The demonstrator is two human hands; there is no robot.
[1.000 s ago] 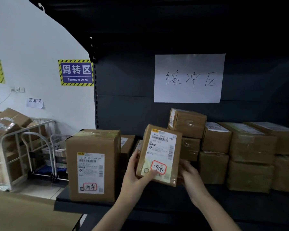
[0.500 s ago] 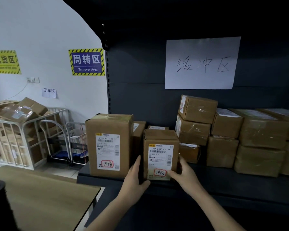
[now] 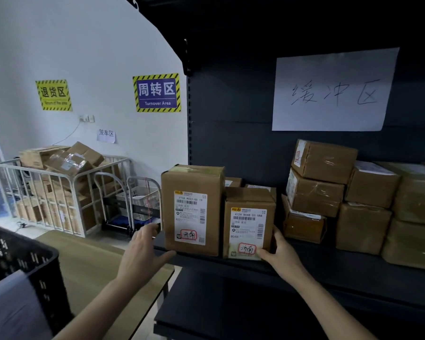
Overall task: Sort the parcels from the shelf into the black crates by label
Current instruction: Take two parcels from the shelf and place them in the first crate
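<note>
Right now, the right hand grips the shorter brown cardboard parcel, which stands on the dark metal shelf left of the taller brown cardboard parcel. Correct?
Not quite. In the head view, the shorter brown cardboard parcel stands right of the taller brown cardboard parcel, not left. The right hand does grip it, on the dark metal shelf.

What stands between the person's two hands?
Head view: a tall parcel nearer the left hand, and a shorter parcel that the right hand holds.

Brown parcels point(image 3: 248, 222), black crate point(image 3: 22, 261), yellow-black striped sign point(image 3: 156, 92).
</note>
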